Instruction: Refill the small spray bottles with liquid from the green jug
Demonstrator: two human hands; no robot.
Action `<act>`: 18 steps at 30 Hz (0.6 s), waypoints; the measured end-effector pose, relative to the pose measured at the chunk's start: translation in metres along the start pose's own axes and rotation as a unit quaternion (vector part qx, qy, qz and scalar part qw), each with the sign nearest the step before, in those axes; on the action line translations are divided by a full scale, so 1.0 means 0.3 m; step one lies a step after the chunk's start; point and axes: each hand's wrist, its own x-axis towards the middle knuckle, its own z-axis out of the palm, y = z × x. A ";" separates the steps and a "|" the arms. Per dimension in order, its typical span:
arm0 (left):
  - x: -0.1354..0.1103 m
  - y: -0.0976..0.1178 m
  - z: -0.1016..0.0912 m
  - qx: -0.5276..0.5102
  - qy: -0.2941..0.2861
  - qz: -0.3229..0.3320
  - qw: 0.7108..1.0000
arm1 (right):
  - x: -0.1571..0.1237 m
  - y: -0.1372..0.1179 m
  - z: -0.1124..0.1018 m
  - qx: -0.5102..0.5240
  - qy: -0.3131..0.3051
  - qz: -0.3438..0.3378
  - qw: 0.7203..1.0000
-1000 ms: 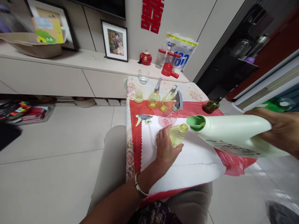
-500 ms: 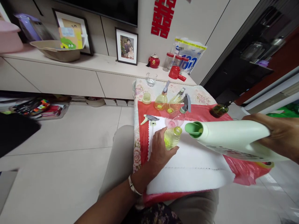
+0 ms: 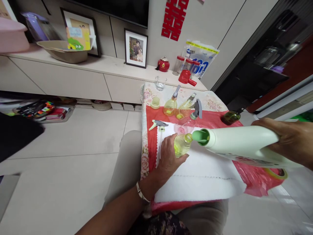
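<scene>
My left hand (image 3: pixel 170 153) is wrapped round a clear yellow-tinted bottle (image 3: pixel 182 147), its uncapped mouth tilted to the right. In my right hand (image 3: pixel 290 138) is a large pale green jug (image 3: pixel 241 138), tipped nearly on its side. The jug's green spout (image 3: pixel 200 136) is at the bottle's mouth; whether they touch or liquid flows, I cannot tell. A detached spray trigger (image 3: pixel 158 125) with its dip tube lies left of the bottle. Behind it stands a pinkish clear spray bottle (image 3: pixel 187 123) with a grey trigger. A pale green cap (image 3: pixel 155 102) sits farther back.
White cloth (image 3: pixel 195 186) and red plastic (image 3: pixel 154 147) cover the table. Two yellowish spray bottles, one nearer the middle (image 3: pixel 170 106), a glass mug (image 3: pixel 160 83) and a dark green bottle (image 3: pixel 230 117) stand behind. A roll of tape (image 3: pixel 277 173) is at the right. A cabinet (image 3: pixel 80 81) borders the far side.
The jug has moved slightly left, bringing its spout up to the bottle's mouth. My left hand keeps its hold on the bottle. The camera view has shifted a little.
</scene>
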 end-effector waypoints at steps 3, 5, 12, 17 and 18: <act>-0.003 0.003 0.001 -0.006 0.002 -0.011 1.000 | 0.007 -0.010 -0.016 0.001 -0.052 0.020 0.998; -0.006 0.004 0.003 -0.012 0.008 -0.016 1.000 | 0.009 -0.020 -0.027 0.000 -0.051 0.028 0.998; -0.009 -0.004 0.013 -0.013 0.015 -0.010 1.000 | 0.018 -0.028 -0.042 -0.011 -0.038 -0.001 0.999; -0.009 -0.005 0.013 -0.012 0.019 -0.010 1.000 | 0.021 -0.030 -0.054 -0.017 -0.058 0.028 0.998; -0.009 -0.005 0.012 -0.012 0.018 -0.011 1.000 | 0.022 -0.031 -0.056 -0.018 -0.063 0.034 0.997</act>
